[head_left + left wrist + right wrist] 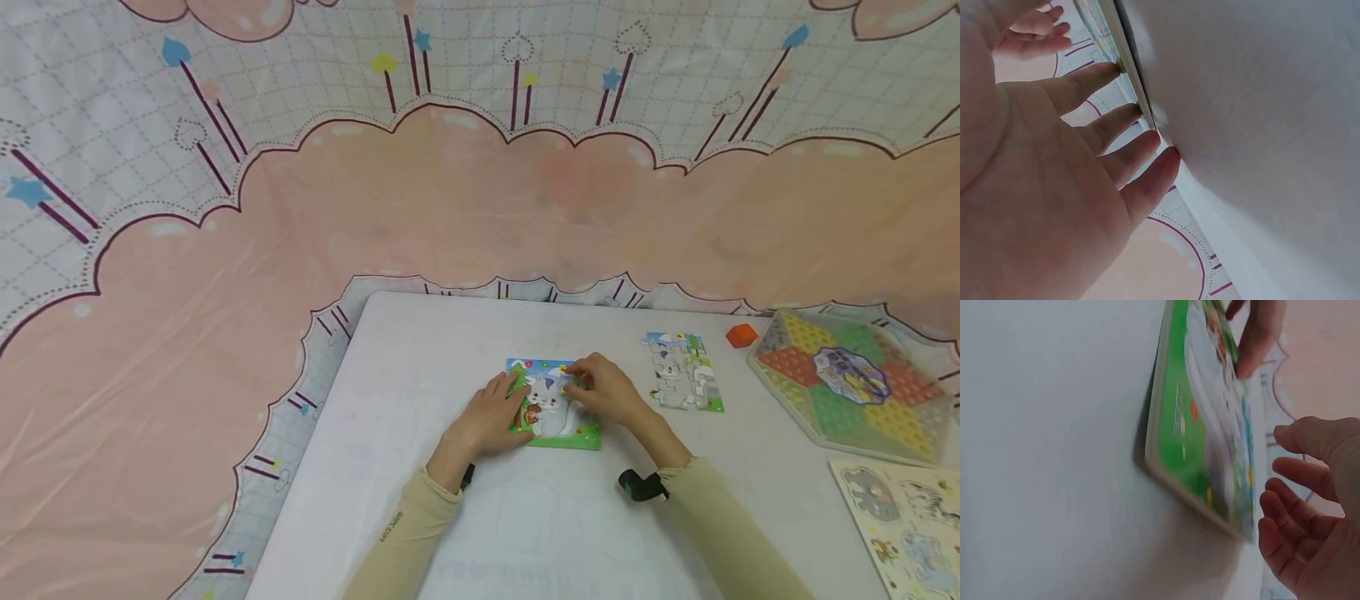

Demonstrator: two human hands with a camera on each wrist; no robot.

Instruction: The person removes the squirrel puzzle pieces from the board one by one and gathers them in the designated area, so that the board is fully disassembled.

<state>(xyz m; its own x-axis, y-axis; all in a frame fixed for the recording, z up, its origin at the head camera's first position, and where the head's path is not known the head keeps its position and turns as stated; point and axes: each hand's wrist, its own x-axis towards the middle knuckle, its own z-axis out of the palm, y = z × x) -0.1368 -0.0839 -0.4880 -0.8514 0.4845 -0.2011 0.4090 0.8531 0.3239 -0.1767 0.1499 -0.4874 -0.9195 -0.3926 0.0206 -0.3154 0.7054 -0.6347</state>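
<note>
A picture puzzle board (551,410) with a white squirrel on green lies on the white table between the hands. My left hand (491,418) rests at its left side, its fairly straight fingers touching the board's edge (1124,50) in the left wrist view. Over the upper right part of the board is my right hand (606,390). The right wrist view shows this right hand (1310,512) with loosely bent fingers, thumb and index apart, beside the board's edge (1188,490). Nothing shows between those fingers.
To the right lies a second puzzle (681,379) with visible piece seams. Beyond it are an orange block (741,336) and a clear box (795,408) of colored pieces. A board with animal pictures (896,521) lies at the near right. A patterned cloth (480,200) hangs behind the table.
</note>
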